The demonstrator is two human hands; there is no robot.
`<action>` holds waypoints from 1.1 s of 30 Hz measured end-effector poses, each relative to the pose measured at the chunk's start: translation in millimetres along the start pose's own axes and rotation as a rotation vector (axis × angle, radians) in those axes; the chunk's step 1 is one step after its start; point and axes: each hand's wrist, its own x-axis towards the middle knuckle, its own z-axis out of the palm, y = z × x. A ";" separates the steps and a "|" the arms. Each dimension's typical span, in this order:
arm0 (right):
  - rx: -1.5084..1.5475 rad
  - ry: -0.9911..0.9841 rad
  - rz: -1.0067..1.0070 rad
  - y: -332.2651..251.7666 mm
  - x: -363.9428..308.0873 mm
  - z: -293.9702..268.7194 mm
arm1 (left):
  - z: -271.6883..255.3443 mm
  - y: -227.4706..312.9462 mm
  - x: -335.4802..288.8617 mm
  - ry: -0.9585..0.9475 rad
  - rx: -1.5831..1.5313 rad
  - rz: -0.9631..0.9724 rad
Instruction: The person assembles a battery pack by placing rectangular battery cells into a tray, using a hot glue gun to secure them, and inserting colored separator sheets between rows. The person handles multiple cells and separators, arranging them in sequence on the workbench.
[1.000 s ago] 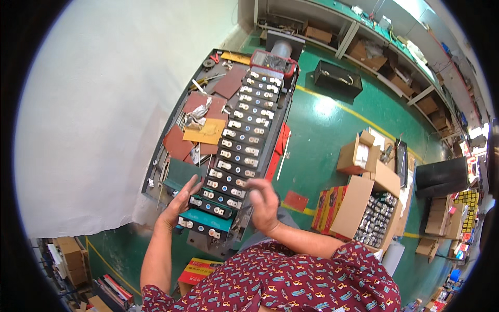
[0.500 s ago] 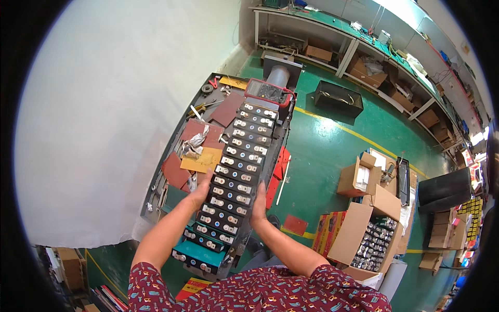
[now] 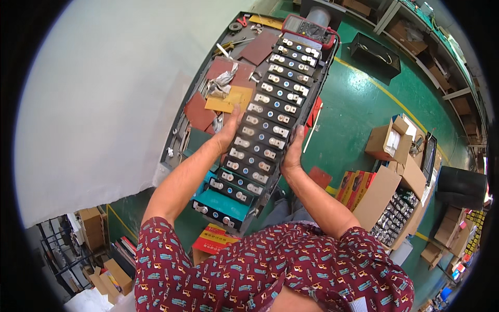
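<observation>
A long row of black battery cells [image 3: 271, 114] with silver terminals and blue centre vents runs away from me on a dark tray-like bench [image 3: 179, 112]. My left hand [image 3: 228, 130] lies against the row's left side, its thumb side up. Against the right side, roughly level with it, rests my right hand [image 3: 292, 153], thumb pointing up along the cells. Between them the hands clasp the middle of the row; the lower fingers are hidden. A cell with a teal broad face [image 3: 221, 204] stands at the near end. Behind the far end lies a red-framed multimeter [image 3: 307, 32].
Brown-red sheets [image 3: 259, 48], a yellow sheet [image 3: 230, 99], crumpled wrapping [image 3: 222, 82] and hand tools lie left of the row. A white wall [image 3: 104, 104] borders the bench. On the right floor are an open carton of cells [image 3: 371, 200] and a black box [image 3: 375, 57].
My view has shifted, so the bench and cells appear higher and farther right. Both hands stay on the sides of the row, with little visible shift along it.
</observation>
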 end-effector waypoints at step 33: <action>0.159 0.176 0.125 82.8 -41.5 -28.3 | 1.7 -33.8 -101.6 0.038 -0.040 -0.225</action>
